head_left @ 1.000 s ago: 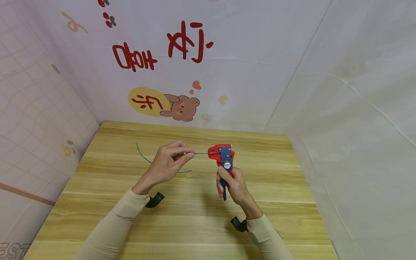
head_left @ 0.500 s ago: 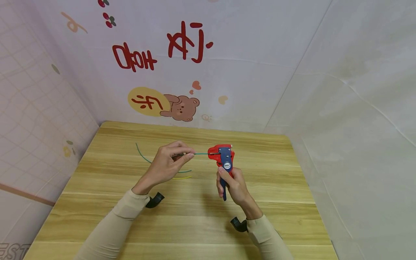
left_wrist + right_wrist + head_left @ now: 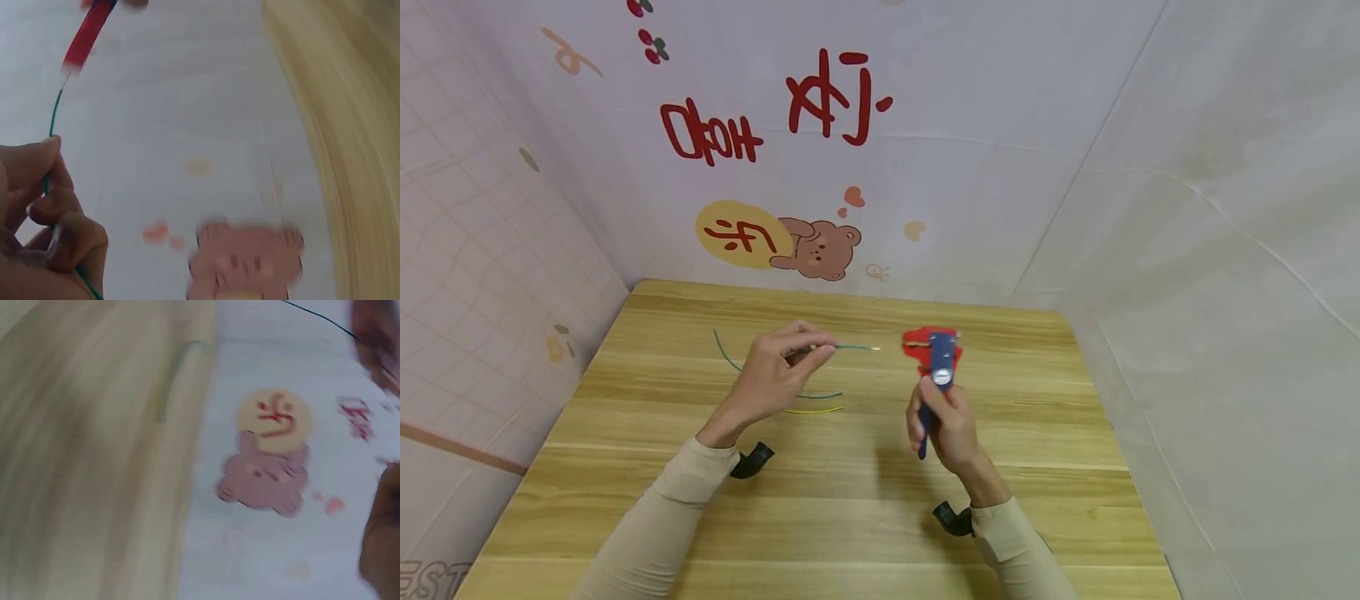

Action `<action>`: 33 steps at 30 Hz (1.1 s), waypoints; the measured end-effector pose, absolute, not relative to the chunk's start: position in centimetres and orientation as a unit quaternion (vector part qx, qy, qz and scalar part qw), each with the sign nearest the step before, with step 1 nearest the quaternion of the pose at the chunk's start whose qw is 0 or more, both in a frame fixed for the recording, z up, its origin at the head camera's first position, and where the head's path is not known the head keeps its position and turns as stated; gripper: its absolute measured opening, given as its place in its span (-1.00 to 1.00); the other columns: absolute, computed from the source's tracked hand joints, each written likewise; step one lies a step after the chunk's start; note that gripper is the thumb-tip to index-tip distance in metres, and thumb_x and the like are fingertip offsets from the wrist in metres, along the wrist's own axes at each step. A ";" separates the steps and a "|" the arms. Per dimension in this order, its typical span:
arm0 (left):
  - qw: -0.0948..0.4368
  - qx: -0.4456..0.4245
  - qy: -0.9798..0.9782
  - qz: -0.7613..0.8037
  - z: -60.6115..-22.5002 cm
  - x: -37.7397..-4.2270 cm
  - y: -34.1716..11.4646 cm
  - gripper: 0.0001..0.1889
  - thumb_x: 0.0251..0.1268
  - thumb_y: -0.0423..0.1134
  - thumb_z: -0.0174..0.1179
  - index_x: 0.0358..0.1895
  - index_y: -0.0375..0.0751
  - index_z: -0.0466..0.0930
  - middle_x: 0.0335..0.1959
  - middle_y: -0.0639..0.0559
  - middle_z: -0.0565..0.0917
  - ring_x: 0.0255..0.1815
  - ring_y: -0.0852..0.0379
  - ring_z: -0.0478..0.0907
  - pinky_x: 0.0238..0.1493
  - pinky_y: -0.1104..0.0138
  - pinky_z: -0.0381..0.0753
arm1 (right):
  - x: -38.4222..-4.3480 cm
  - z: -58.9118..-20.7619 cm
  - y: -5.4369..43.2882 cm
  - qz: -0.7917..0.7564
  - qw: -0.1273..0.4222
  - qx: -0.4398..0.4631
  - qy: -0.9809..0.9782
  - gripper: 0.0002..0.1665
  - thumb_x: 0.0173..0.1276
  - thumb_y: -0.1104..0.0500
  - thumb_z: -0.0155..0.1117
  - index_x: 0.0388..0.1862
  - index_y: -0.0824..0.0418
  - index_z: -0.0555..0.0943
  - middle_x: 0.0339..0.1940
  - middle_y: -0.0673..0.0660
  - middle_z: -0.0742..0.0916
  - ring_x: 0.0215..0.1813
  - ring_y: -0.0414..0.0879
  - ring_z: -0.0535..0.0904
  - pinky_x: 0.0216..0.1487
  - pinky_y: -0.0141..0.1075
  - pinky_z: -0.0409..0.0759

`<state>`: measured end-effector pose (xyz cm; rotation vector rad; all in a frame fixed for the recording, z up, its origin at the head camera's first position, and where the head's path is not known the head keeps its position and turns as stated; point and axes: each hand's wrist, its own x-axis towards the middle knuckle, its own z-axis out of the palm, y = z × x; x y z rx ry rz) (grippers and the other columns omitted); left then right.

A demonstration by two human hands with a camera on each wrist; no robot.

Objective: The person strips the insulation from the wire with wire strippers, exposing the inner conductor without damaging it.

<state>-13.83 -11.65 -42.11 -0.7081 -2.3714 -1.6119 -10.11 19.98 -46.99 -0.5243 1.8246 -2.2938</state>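
Note:
My left hand (image 3: 771,371) pinches a green wire (image 3: 853,347) between thumb and fingertips, above the left-centre of the table. The wire's right end shows a short bare tip. In the left wrist view this wire (image 3: 54,115) runs through the curled fingers, its bare tip close to the red nose of the wire stripper (image 3: 87,37). My right hand (image 3: 951,429) grips the handles of that red and blue wire stripper (image 3: 942,352), held upright with its mouth facing left. Only an edge of the right hand (image 3: 382,537) shows in the right wrist view.
Another green wire (image 3: 724,353) lies curved on the wooden table (image 3: 850,533), partly hidden behind the left hand. A yellow wire (image 3: 820,410) lies nearer me. Black curved mounts (image 3: 752,461) sit by both wrists. A printed wall (image 3: 970,200) stands behind the table.
The wire stripper has moved right, off the wire's end, and the left hand slightly left with the wire. The wire's end, earlier inside the stripper's mouth, now shows bare.

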 end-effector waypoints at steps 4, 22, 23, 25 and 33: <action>0.134 -0.187 -0.798 -0.557 -41.9 -13.9 -14.9 -0.83 0.62 -0.47 0.35 0.06 -0.27 0.90 -0.04 -0.17 0.82 -0.32 0.28 0.51 -0.26 0.55 0.56 | -10.4 -46.2 23.3 -0.813 0.000 -0.157 0.560 -0.48 0.95 0.08 -0.17 -0.31 0.23 0.49 -0.69 -0.02 0.57 -0.69 -0.20 0.57 -0.64 -0.34 0.61; 0.140 -0.180 -0.828 -0.512 -42.2 -14.0 -16.3 -0.87 0.61 -0.41 0.39 0.02 -0.17 0.90 -0.13 0.02 0.78 -0.43 0.23 0.39 -0.40 0.47 0.41 | -10.0 -47.0 26.1 -0.786 0.018 -0.148 0.600 -0.51 0.95 0.08 -0.19 -0.23 0.26 0.49 -0.63 -0.02 0.66 -0.63 -0.16 0.67 -0.49 -0.29 0.74; 0.142 -0.181 -0.830 -0.508 -42.2 -14.0 -16.3 -0.87 0.61 -0.41 0.40 0.01 -0.17 0.90 -0.14 0.03 0.78 -0.44 0.22 0.38 -0.40 0.47 0.41 | -9.9 -47.0 26.2 -0.786 0.022 -0.148 0.600 -0.51 0.95 0.07 -0.19 -0.23 0.26 0.49 -0.62 -0.02 0.67 -0.62 -0.16 0.68 -0.48 -0.28 0.75; 0.148 -0.182 -0.832 -0.502 -42.1 -14.1 -16.2 -0.87 0.60 -0.41 0.41 0.00 -0.16 0.91 -0.15 0.03 0.78 -0.44 0.21 0.37 -0.39 0.47 0.39 | -9.9 -47.1 26.3 -0.786 0.029 -0.149 0.600 -0.51 0.95 0.06 -0.19 -0.22 0.27 0.49 -0.61 -0.01 0.67 -0.61 -0.15 0.69 -0.47 -0.27 0.76; 0.177 -0.198 -0.831 -0.488 -41.6 -14.2 -16.2 -0.86 0.56 -0.44 0.43 -0.03 -0.15 0.92 -0.13 -0.04 0.82 -0.41 0.24 0.41 -0.33 0.50 0.41 | -9.8 -47.5 26.5 -0.787 0.043 -0.150 0.597 -0.49 0.96 0.06 -0.21 -0.21 0.26 0.51 -0.58 -0.01 0.70 -0.58 -0.13 0.72 -0.43 -0.25 0.78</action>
